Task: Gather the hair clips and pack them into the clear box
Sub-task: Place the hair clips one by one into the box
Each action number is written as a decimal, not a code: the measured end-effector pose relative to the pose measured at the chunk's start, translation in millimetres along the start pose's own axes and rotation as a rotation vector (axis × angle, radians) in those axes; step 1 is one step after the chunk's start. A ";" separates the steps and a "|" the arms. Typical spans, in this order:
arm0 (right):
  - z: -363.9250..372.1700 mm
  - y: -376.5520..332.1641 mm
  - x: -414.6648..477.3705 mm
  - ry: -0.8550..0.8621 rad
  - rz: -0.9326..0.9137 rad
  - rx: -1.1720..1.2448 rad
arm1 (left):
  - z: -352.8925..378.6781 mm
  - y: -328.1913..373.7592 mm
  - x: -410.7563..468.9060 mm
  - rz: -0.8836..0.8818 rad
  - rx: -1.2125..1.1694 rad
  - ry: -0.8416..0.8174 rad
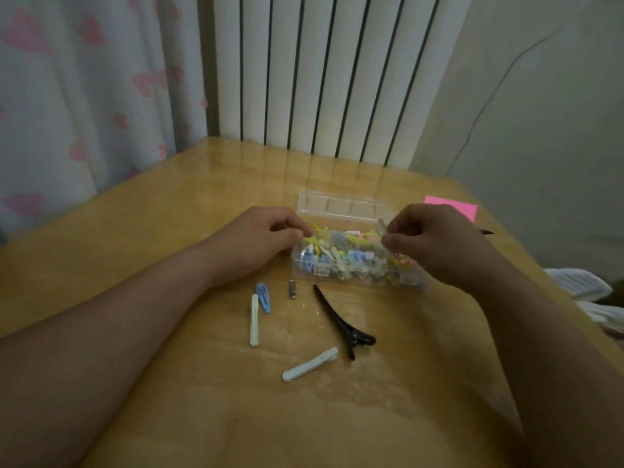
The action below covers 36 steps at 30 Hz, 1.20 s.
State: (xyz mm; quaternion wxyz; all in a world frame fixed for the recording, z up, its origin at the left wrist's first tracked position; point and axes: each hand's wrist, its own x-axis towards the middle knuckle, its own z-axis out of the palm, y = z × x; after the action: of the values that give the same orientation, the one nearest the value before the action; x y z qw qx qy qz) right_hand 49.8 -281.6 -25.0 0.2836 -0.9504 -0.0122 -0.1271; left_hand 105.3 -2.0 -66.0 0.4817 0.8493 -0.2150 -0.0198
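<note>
The clear box (pixel 358 280) lies open on the wooden table, its lid (pixel 341 206) flipped back, and holds several pastel hair clips. My left hand (pixel 260 241) pinches a yellow clip (pixel 317 233) at the box's left end. Over the right end, my right hand (pixel 435 241) pinches a small pale clip (pixel 382 227). In front of the box lie a blue snap clip (pixel 263 297), a pale green clip (pixel 254 320), a small metal clip (pixel 292 288), a long black clip (pixel 341 320) and a light blue clip (pixel 310 363).
A pink sticky pad (pixel 452 206) and a dark pen tip (pixel 486 232) lie at the table's right edge. A white radiator (pixel 320 72) stands behind the table, a heart-print curtain (pixel 84 96) hangs at left, and white cloth (pixel 580 285) lies at right.
</note>
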 end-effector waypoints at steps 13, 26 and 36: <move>13.9 -5.2 -1.0 -0.041 0.073 -0.184 | 0.5 1.7 -0.8 0.007 0.007 0.004; 14.7 -7.5 -2.3 -0.071 0.065 -0.256 | 0.8 1.1 -0.5 0.008 0.018 0.003; 20.1 -11.4 -3.0 0.019 0.047 -0.280 | -0.3 0.9 -1.4 0.004 0.016 0.002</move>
State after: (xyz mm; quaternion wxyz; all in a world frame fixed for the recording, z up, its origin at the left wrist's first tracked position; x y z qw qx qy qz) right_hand 50.5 -260.9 -35.8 0.1514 -0.9794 0.0304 -0.1300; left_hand 103.8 -1.7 -65.4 0.4752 0.8527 -0.2163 -0.0161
